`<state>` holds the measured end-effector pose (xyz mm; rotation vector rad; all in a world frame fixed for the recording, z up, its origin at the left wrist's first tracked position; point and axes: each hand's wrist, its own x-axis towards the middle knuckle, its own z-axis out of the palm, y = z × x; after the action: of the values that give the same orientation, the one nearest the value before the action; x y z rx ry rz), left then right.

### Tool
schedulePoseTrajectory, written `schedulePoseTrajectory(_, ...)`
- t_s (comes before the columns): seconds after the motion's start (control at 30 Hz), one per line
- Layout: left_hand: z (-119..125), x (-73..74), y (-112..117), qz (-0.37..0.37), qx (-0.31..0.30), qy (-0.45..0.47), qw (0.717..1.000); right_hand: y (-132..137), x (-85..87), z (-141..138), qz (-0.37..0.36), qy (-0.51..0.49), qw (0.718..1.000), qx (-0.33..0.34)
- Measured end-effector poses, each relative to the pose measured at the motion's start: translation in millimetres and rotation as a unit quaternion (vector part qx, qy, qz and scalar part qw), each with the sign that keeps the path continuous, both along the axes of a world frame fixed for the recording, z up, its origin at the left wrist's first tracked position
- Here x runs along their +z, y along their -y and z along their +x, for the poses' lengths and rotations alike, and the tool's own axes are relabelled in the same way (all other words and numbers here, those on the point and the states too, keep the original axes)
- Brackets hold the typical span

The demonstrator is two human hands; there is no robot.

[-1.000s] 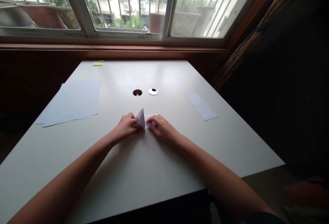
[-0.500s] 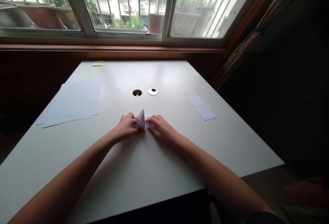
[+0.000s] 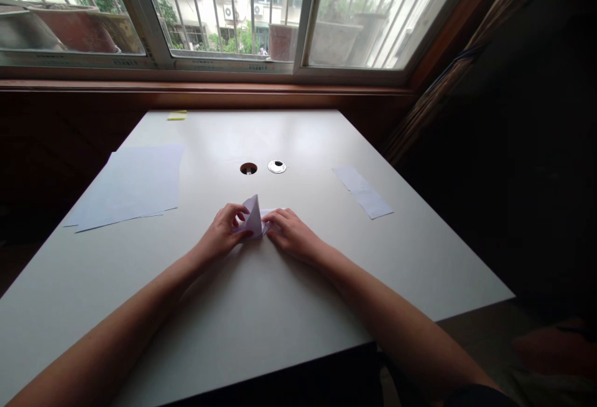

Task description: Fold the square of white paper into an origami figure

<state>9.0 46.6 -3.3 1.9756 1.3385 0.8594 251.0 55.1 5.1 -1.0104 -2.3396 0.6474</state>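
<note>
A folded sheet of white paper (image 3: 253, 217) stands over the middle of the table, one pointed flap sticking up and another part lying flatter to the right. My left hand (image 3: 227, 225) grips its left side, with the thumb low in front and the fingers curled behind. On the right part of the same paper, my right hand (image 3: 290, 231) has its thumb and fingers pinched together. The fingers partly cover the lower folds.
Large paper sheets (image 3: 133, 186) lie at the left of the white table (image 3: 261, 313). Two narrow paper pieces (image 3: 364, 191) rest at the right. Behind my hands are a round hole (image 3: 249, 168) and a round cover (image 3: 277, 167). Yellow sticky notes (image 3: 176, 115) lie near the far edge.
My left hand has shifted slightly left and its fingers have loosened a little. The upright flap has opened wider and leans a bit left. My right hand stays nearly still.
</note>
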Motion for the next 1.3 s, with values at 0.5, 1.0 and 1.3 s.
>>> schedulePoseTrajectory(0.5,-19.1,-6.1,15.3,0.130,-0.110,-0.082,0.982,-0.2,1.5,2.0,-0.007,-0.017,1.000,-0.007)
schedulePoseTrajectory(1.0,-17.1,0.4,19.3,0.167,-0.120,-0.091,0.974,0.7,3.2,-13.9,0.007,0.018,0.997,-0.079)
schedulePoseTrajectory(1.3,-14.4,4.8,24.4,0.208,-0.190,-0.177,0.943,-11.4,-4.9,4.2,0.008,-0.017,0.995,-0.093)
